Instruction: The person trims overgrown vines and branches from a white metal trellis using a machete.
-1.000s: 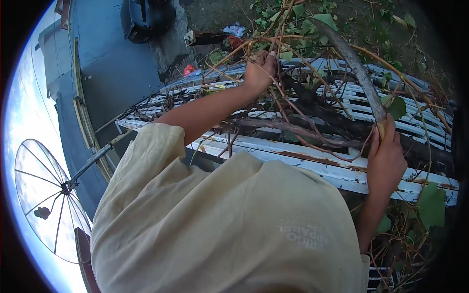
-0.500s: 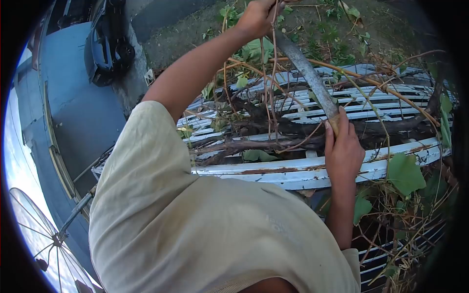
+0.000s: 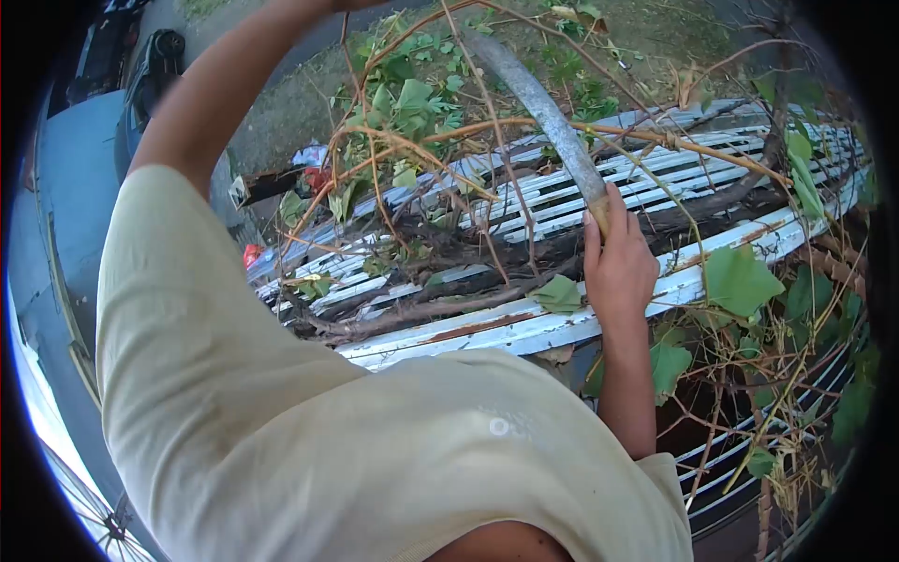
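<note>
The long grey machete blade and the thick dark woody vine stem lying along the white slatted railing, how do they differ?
The long grey machete blade is straight, smooth and flat; the thick dark woody vine stem is gnarled, rough and crooked. The blade is raised at a slant above the white slatted railing, gripped by the right hand; the stem lies along the railing, touched by no hand. Both are long and narrow.

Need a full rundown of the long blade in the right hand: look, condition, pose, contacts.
The blade is long, flat and slightly curved, dull grey metal by its look, mottled and worn rather than shiny. It rises from the right hand, slanting up and to the left, its tip among the green leaves. A short, pale yellowish stub of handle shows just above the fist; the rest is hidden in the grip. Thin brown vines cross in front of it over the white slatted fence.
</note>
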A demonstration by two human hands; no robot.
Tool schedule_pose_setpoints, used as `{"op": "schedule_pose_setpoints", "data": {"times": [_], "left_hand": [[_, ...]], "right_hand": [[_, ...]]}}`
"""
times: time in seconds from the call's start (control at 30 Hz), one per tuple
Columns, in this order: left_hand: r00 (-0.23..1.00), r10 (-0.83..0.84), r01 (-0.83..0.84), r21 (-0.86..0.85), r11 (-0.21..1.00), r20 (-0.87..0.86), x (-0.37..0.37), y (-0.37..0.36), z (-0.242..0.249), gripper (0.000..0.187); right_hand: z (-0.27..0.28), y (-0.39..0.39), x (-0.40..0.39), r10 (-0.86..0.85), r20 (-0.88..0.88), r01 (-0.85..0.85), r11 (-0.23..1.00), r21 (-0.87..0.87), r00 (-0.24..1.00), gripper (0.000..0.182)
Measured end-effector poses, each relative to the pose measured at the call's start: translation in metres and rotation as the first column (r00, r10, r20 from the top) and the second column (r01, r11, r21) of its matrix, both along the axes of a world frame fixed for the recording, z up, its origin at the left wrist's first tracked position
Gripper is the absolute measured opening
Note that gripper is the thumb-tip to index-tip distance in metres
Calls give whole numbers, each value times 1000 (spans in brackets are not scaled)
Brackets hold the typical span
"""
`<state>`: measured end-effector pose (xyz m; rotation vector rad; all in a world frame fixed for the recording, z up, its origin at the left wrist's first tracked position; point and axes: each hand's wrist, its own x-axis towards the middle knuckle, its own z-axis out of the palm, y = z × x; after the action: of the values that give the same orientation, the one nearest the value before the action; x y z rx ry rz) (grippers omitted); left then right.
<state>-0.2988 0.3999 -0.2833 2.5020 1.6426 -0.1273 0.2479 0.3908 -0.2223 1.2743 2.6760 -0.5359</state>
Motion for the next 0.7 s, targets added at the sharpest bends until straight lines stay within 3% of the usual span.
{"op": "schedule_pose_setpoints", "data": {"times": [0.03,0.1,0.17,0.23,0.27,0.3,0.33,0.37,0.43,0.47,0.5,0.6,0.63,0.67,0.7], "left_hand": [[1000,-10,10,3,1000,9,11,-12,-9,40],[964,131,-107,-110,988,233,28,-38,-28,42],[974,202,-164,-299,940,104,57,-62,-27,47],[963,235,-236,15,972,-134,85,-98,-31,42],[885,347,-414,-185,891,-310,122,-94,15,40],[768,390,-592,-332,734,-508,155,-90,71,42],[829,485,-539,-169,825,-277,178,-105,91,41],[855,518,-518,15,855,-14,197,-119,104,44],[889,213,-250,38,968,406,239,-122,130,47],[847,109,-87,-66,994,520,255,-130,131,53],[784,5,0,-8,1000,621,273,-135,124,35],[816,64,22,-141,990,574,276,-151,107,23],[748,-3,-114,133,985,663,281,-154,92,41],[742,-7,-126,150,981,671,285,-154,90,41],[726,-3,-175,189,966,687,291,-155,90,42]], "right_hand": [[1,1,-2,-14,1,14,1000,13,1000,51],[-5,2,-2,-25,-51,26,999,24,998,51],[-6,6,3,-46,-111,50,998,35,993,52],[-6,10,3,-69,-146,75,996,40,987,53],[-6,11,6,-59,-196,62,998,7,979,54],[-6,12,6,-68,-203,66,998,-15,977,53],[-3,14,8,-85,-181,86,996,-5,980,53],[4,19,10,-111,-180,90,989,-122,977,51],[28,23,6,-156,-130,115,955,-275,979,47],[45,26,5,-145,-114,111,957,-266,983,47],[61,27,4,-133,-59,110,950,-294,989,47],[92,17,16,-64,-20,57,968,-245,998,48],[111,12,12,-120,66,134,943,-303,991,48],[127,7,11,-168,154,213,915,-344,974,48],[130,0,22,-173,98,197,921,-337,980,49]]}}
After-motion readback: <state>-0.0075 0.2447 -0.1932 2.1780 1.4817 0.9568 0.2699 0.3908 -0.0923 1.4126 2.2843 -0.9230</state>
